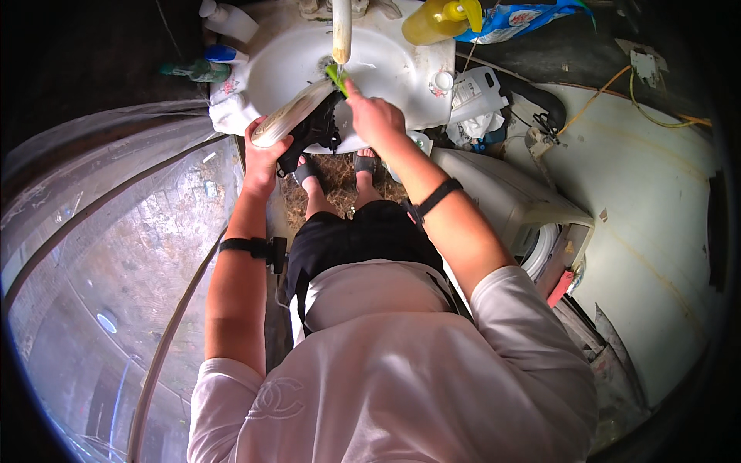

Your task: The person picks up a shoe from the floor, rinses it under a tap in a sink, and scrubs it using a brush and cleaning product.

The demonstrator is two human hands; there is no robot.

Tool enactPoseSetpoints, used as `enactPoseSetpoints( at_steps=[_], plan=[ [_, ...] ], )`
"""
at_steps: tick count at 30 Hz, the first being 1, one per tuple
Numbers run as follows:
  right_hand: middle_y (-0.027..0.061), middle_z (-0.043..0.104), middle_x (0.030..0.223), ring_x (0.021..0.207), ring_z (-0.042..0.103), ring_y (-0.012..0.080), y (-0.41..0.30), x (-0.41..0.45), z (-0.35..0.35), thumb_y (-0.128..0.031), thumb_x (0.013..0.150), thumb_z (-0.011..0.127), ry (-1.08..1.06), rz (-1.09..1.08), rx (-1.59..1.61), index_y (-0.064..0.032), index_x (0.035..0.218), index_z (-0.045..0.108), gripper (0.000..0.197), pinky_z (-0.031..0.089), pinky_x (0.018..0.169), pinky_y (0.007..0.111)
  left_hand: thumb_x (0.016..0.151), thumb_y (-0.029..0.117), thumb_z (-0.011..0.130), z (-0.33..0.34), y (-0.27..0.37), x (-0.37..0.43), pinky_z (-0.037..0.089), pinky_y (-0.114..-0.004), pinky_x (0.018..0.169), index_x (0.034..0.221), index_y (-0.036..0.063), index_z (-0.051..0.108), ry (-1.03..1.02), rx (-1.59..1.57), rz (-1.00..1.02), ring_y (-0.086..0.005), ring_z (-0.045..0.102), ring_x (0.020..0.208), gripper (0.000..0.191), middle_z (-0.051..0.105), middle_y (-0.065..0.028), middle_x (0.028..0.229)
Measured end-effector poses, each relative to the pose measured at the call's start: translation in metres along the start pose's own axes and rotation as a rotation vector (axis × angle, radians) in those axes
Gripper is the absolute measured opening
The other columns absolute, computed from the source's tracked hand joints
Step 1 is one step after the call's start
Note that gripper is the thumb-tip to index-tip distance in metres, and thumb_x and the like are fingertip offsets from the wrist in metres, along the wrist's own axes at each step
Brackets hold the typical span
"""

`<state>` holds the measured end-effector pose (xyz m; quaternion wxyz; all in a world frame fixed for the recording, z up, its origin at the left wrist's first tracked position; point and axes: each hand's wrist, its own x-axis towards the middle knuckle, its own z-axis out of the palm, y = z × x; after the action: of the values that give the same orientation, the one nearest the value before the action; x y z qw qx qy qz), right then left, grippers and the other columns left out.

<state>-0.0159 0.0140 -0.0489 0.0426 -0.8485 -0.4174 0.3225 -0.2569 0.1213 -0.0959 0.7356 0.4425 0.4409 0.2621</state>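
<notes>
My left hand (265, 156) grips one end of a pale-soled sandal (295, 114) over the front rim of the washbasin (399, 75). The sole faces up, and black straps with a buckle hang beneath it. In my right hand (379, 120) is a bright green brush (336, 80), held against the sandal's far end; its bristles are hidden. Just above this end a pale pipe spout (341, 35) points down, with a thin stream of water at its mouth. The basin's drain lies behind the far end of the sandal.
A yellow pump bottle (434, 23) and a blue packet (515, 22) stand at the back right. To the right are a small white cup (443, 81) and a plastic jug (477, 95). A green bottle (200, 70) lies left. A washing machine (498, 179) sits beside my right arm.
</notes>
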Motion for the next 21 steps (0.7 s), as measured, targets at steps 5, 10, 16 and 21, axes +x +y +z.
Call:
enactPoseSetpoints(
  at_steps=[5, 10, 16, 21],
  plan=[
    [0.0156, 0.075, 0.083, 0.073, 0.073, 0.0347, -0.012, 0.001, 0.019, -0.031, 0.106, 0.051, 0.014, 0.048, 0.194, -0.0237, 0.154, 0.05, 0.049, 0.059, 0.075, 0.047, 0.074, 0.004, 0.087, 0.011, 0.012, -0.013, 0.059, -0.038, 0.096, 0.144, 0.0019, 0.035, 0.016, -0.011, -0.065, -0.0253, 0.063, 0.111, 0.087, 0.057, -0.0149, 0.128],
    [0.0062, 0.074, 0.078, 0.074, 0.072, 0.0282, 0.011, 0.002, 0.018, -0.052, 0.109, 0.04, -0.009, 0.112, 0.276, -0.017, 0.127, 0.072, 0.05, 0.057, 0.075, 0.042, 0.072, 0.006, 0.088, 0.006, -0.009, -0.018, 0.048, -0.036, 0.108, 0.146, 0.0025, 0.036, 0.02, 0.066, -0.01, -0.0231, 0.06, 0.121, 0.091, 0.058, -0.013, 0.133],
    [0.0098, 0.078, 0.102, 0.088, 0.075, 0.0308, 0.001, -0.024, 0.002, -0.017, 0.099, 0.054, -0.062, 0.013, 0.055, -0.0253, 0.161, 0.041, 0.063, 0.059, 0.08, 0.045, 0.069, 0.006, 0.089, 0.02, -0.002, -0.015, 0.05, -0.036, 0.107, 0.145, 0.0009, 0.033, -0.088, 0.313, 0.157, -0.0243, 0.063, 0.12, 0.094, 0.061, -0.0164, 0.132],
    [0.0142, 0.077, 0.099, 0.088, 0.075, 0.0343, 0.044, 0.009, 0.012, -0.018, 0.102, 0.053, -0.02, 0.113, -0.014, -0.0231, 0.156, 0.047, 0.055, 0.059, 0.075, 0.048, 0.067, 0.011, 0.09, 0.037, 0.014, -0.019, 0.052, -0.035, 0.105, 0.144, 0.0058, 0.037, -0.143, 0.579, 0.15, -0.0231, 0.067, 0.119, 0.094, 0.068, -0.0159, 0.127]
  ],
)
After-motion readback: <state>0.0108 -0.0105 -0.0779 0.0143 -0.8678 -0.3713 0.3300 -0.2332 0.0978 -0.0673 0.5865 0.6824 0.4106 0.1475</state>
